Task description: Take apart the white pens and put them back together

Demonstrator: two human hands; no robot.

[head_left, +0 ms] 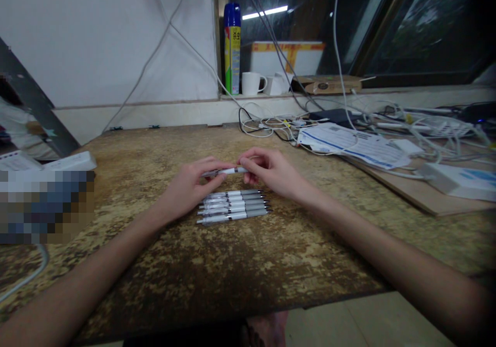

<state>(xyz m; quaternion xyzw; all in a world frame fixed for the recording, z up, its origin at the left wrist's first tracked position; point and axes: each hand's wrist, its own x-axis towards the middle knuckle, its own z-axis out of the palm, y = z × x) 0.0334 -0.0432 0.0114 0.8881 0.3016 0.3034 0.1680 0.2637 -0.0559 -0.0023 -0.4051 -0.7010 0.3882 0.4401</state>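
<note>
A white and grey pen is held level between both hands, just above the table. My left hand pinches its clear clip end between thumb and fingers. The fingers of my right hand are closed round the grey grip end, hiding the tip. Right below, several like pens lie side by side in a row on the worn wooden table, their grey grips to the right. Part of the row's left end sits close to my left hand.
Papers and tangled cables spread over the back right, near a white power strip on a board. A spray can and a white mug stand on the window ledge. Another white strip lies at the left.
</note>
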